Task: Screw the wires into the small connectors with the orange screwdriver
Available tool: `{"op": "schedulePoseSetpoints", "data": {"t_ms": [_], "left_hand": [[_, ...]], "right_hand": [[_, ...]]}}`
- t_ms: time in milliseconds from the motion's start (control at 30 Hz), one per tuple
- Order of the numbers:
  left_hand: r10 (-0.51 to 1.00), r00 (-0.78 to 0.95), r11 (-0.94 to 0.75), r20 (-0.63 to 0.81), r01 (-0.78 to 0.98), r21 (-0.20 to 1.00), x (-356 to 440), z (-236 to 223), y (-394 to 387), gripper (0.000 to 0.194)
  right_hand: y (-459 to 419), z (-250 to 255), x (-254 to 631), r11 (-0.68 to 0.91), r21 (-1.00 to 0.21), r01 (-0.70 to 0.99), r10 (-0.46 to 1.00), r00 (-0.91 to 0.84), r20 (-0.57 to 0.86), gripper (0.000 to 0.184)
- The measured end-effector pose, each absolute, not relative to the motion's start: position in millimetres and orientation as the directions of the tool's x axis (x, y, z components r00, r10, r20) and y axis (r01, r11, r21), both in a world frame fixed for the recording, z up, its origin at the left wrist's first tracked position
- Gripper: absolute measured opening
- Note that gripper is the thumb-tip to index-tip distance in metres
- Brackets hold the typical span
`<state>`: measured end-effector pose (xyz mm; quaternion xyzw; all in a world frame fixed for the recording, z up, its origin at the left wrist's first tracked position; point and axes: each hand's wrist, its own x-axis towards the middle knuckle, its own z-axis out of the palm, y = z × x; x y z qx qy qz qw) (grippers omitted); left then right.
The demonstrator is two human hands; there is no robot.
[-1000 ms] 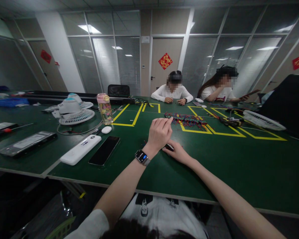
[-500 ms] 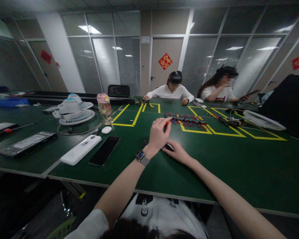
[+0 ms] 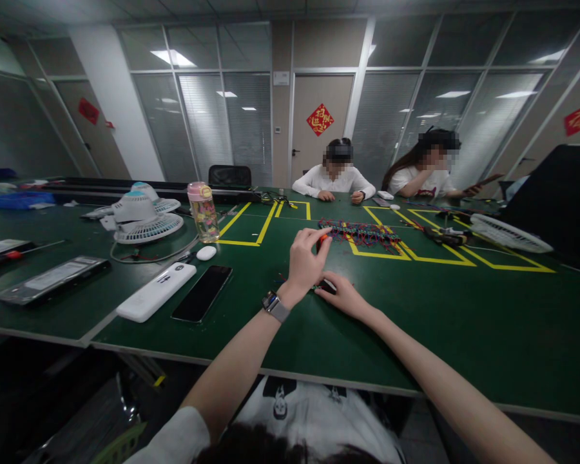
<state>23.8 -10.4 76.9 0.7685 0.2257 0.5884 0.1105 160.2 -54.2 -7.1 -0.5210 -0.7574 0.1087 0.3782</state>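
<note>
Between the right hand [image 3: 343, 295] and the right edge, the worktop [image 3: 488, 328] offers open passage; toward the left edge, the smartphone [image 3: 203, 293] and white power bank [image 3: 157, 292] stand in the way.

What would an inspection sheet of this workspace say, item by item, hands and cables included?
Surface: green tabletop marked with yellow tape.
Job's things: partly hidden orange piece; small black item; pile of thin red and blue wires beyond the hands.
Clutter: black-screened phone, white rectangular device, pink-lidded clear bottle, white plastic fan.
Hands: left hand grips the orange piece; right hand touches the black item, grip unclear.
Cables: thin grey cable curves in front of the fan.
Surroundings: two people seated opposite; black chair.
</note>
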Motion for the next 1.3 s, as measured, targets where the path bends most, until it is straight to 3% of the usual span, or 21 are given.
{"op": "schedulePoseSetpoints", "data": {"t_ms": [100,233,500,667,867,1100,1300], "left_hand": [[0.495,0.175,-0.858,0.851,0.258,0.445,23.4,76.3,-10.0,0.02],[0.482,0.211,-0.874,0.851,0.186,0.449,23.8,75.9,-7.8,0.027],[0.499,0.175,-0.857,0.849,0.244,0.453,24.0,75.8,-9.6,0.019],[0.487,0.217,-0.873,0.846,0.139,0.467,24.3,75.6,-7.3,0.028],[0.512,0.186,-0.856,0.839,0.2,0.478,23.8,75.8,-8.4,0.019],[0.489,0.221,-0.872,0.844,0.126,0.473,23.6,77.3,-8.1,0.026],[0.516,0.189,-0.854,0.836,0.198,0.482,22.6,77.1,-9.9,0.019]], "right_hand": [[-54.6,-6.7,159.9,0.434,-0.562,0.704,0.871,-0.168,0.462,0.009],[-54.6,-6.7,160.0,0.433,-0.561,0.705,0.873,-0.172,0.457,0.008],[-53.0,-9.3,161.4,0.428,-0.555,0.713,0.873,-0.168,0.458,0.01],[-52.8,-9.6,161.7,0.425,-0.555,0.715,0.877,-0.173,0.449,0.01],[-54.6,-7.0,160.3,0.429,-0.556,0.712,0.874,-0.17,0.456,0.009],[-55.7,-6.2,159.6,0.426,-0.57,0.703,0.878,-0.168,0.448,0.008],[-55.9,-6.2,159.4,0.432,-0.566,0.702,0.875,-0.174,0.452,0.008]]}}
